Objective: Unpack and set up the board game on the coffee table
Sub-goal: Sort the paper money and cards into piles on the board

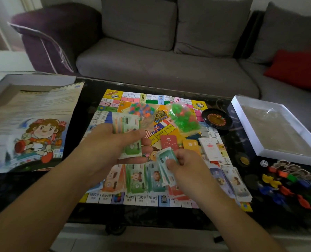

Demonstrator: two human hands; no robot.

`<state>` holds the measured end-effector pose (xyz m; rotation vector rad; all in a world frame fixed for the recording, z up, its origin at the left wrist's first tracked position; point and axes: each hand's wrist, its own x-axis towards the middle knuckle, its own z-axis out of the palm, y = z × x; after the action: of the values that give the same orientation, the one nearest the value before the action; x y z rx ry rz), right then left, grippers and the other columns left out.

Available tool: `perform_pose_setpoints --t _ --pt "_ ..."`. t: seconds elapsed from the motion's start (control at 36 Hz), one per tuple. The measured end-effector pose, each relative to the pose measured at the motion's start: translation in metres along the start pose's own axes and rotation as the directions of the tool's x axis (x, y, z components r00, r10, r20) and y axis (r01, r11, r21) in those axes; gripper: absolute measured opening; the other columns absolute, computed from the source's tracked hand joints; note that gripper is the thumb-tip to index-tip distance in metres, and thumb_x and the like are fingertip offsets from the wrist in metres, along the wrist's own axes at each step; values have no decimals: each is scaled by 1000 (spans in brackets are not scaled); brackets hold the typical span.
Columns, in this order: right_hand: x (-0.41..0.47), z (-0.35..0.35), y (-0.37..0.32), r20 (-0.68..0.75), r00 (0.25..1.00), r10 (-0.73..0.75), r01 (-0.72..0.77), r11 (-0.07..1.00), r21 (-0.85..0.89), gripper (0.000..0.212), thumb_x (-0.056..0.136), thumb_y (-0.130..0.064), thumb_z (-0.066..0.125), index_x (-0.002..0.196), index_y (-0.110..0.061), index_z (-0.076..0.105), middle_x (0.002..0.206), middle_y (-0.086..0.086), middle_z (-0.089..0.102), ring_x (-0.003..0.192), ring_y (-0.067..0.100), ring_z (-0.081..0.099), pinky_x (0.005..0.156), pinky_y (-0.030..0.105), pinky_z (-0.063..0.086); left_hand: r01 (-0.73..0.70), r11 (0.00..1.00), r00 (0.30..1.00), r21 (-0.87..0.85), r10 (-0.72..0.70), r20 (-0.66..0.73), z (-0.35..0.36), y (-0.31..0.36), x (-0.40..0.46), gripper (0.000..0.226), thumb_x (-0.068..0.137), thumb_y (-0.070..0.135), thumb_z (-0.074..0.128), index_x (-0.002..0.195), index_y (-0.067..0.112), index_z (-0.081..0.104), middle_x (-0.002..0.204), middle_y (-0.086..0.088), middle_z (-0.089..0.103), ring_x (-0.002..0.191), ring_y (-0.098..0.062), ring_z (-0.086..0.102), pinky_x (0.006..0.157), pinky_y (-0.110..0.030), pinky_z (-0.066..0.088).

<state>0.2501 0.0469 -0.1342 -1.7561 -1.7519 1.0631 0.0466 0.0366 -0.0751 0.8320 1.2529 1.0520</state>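
Left hand (114, 142) grips banknotes (126, 128); right hand (185, 164) pinches note (166, 155) — above board (212, 135).

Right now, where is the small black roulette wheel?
In the head view, the roulette wheel sits on the coffee table at the game board's far right corner, between the bag of green pieces and the white box tray.

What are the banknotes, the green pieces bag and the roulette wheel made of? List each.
Banknotes: thin printed paper, matte; they bend in the left hand.
Green pieces bag: clear plastic film, glossy and crinkled.
Roulette wheel: apparently black moulded plastic, slightly shiny.
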Motion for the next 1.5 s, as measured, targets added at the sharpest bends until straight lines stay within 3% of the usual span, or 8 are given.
perform_pose_setpoints --t 0.11,0.28,0.69,0.86,0.94,1.08,1.36,1.5 --pt "3 6 -5 17 999 50 -50 998 -39 20 101 -11 54 82 -10 57 67 0 46 47 8 37 42 21 30 42 995 999 -92 -41 14 -5 6 1 21 103 12 59 111 -3 72 100 -20 79 93 -31 79 73 -43 67" --pt "4 18 -11 51 999 14 -9 995 -103 24 100 -18 65 78 -15 59 66 -2 53 46 5 45 43 16 35 56 988 998 -143 -52 31 -12 9 -1 21 106 4 50 115 -4 68 100 -21 79 93 -32 79 72 -43 67" --pt "5 3 -19 -112 993 -21 3 987 -160 29 103 -24 64 75 -15 62 71 5 64 61 22 65 56 38 57 14 989 998 -145 -6 59 -16 12 -4 23 105 1 50 120 -3 67 102 -21 79 95 -32 79 73 -43 67" --pt "11 -9 -11 -120 993 11 -29 988 -154 28 101 -27 66 82 -6 65 71 10 65 56 14 56 46 23 43 12 991 997 -133 -2 75 -16 10 -6 25 106 1 49 125 0 64 104 -19 79 96 -30 79 74 -42 66" --pt "12 2 -7 -69 997 41 -50 989 -137 32 100 -28 68 85 0 68 69 12 63 56 21 57 52 33 48 10 991 997 -131 0 75 -15 9 -7 25 106 1 50 127 -1 63 104 -19 79 97 -30 79 74 -42 66" --pt "8 17 -6 -11 1000 25 -26 986 -165 45 100 -27 70 65 -14 46 54 -1 40 40 10 39 43 19 37 7 992 997 -125 3 81 -13 7 -5 23 105 1 51 123 -1 66 104 -19 79 96 -32 79 73 -42 66" --pt "5 17 -7 -59 997 -58 34 937 -347 50 100 -45 64 64 -15 49 54 0 45 45 15 47 47 30 39 22 992 995 -123 -9 101 -13 4 -3 24 104 0 53 124 -2 65 104 -22 79 96 -34 79 73 -45 66" --pt "5 5 -7 -24 999 -25 16 944 -331 51 101 -31 60 56 -14 46 45 -1 38 38 13 32 43 28 34 12 995 989 -101 3 149 -12 1 -5 25 103 3 57 126 1 65 105 -22 78 98 -35 78 75 -47 66"
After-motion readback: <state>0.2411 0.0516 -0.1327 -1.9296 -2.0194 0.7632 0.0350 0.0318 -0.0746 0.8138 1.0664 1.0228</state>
